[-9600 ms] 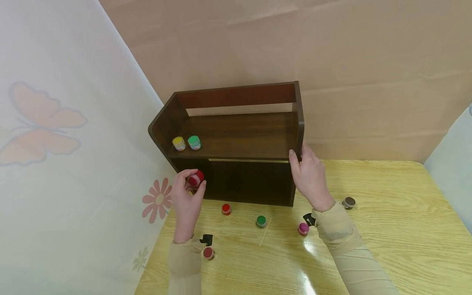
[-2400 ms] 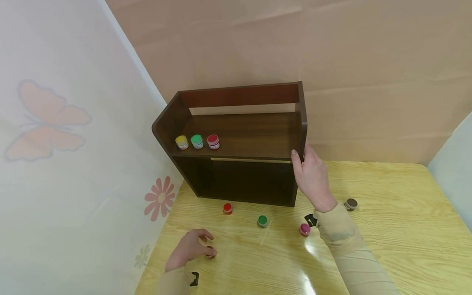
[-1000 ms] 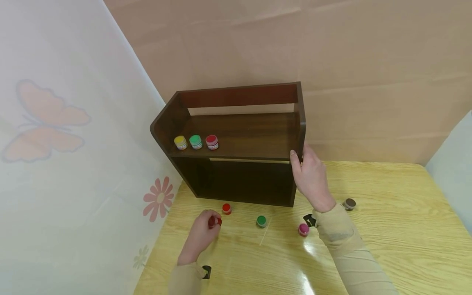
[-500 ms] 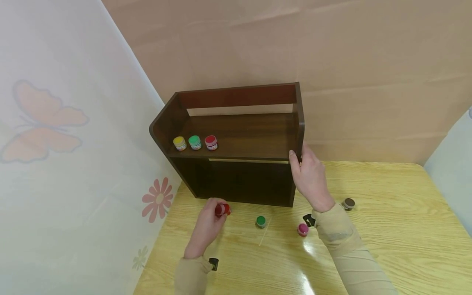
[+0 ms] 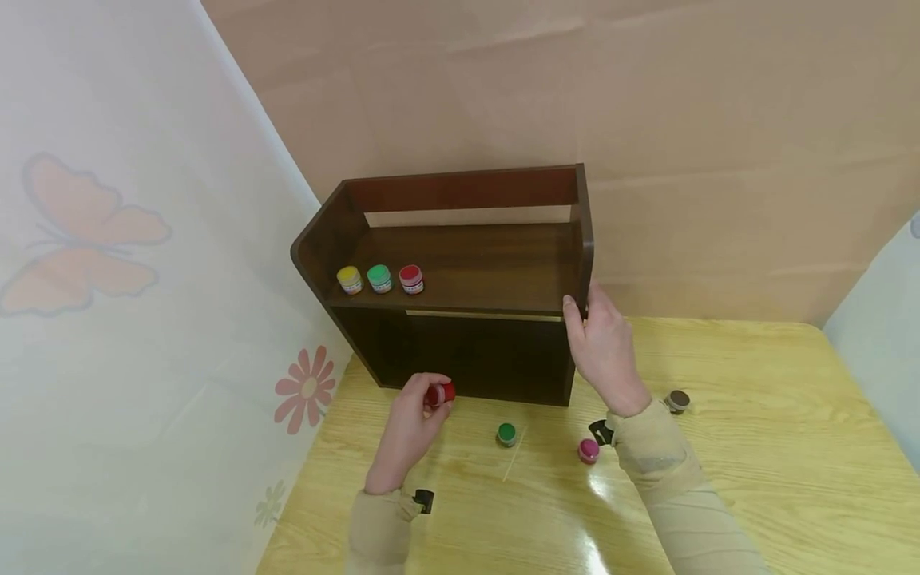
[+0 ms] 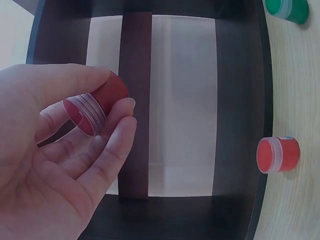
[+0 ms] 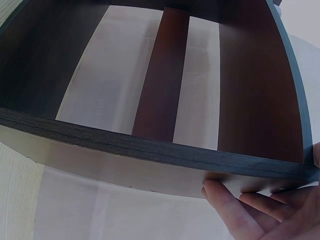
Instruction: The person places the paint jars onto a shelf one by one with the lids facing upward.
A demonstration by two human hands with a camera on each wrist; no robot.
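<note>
My left hand [image 5: 406, 431] pinches a small dark red paint jar [image 6: 111, 94] between thumb and fingers, in front of the shelf's lower part. In the left wrist view its ribbed lid faces down and left. A brighter red paint jar [image 6: 286, 154] rests on the table near the shelf; in the head view the left hand hides it. My right hand [image 5: 608, 355] grips the right side panel of the dark brown shelf [image 5: 496, 275], thumb at the front edge, fingers along the outer face [image 7: 240, 210]. Yellow [image 5: 349, 279], light green [image 5: 379, 279] and red [image 5: 411, 279] jars stand in a row on the shelf's left.
On the table [image 5: 755, 447] lie a green jar [image 5: 506, 434], a magenta jar [image 5: 588, 451] near the right cuff, and a dark brown jar [image 5: 677, 402] farther right. A patterned white wall [image 5: 144, 383] borders the left; a brown paper-like backdrop [image 5: 719, 160] rises behind.
The red jar once in my left hand now stands third in the row. That hand then picked the dark red jar off the table and carried it up toward the shelf. My right hand stays put.
</note>
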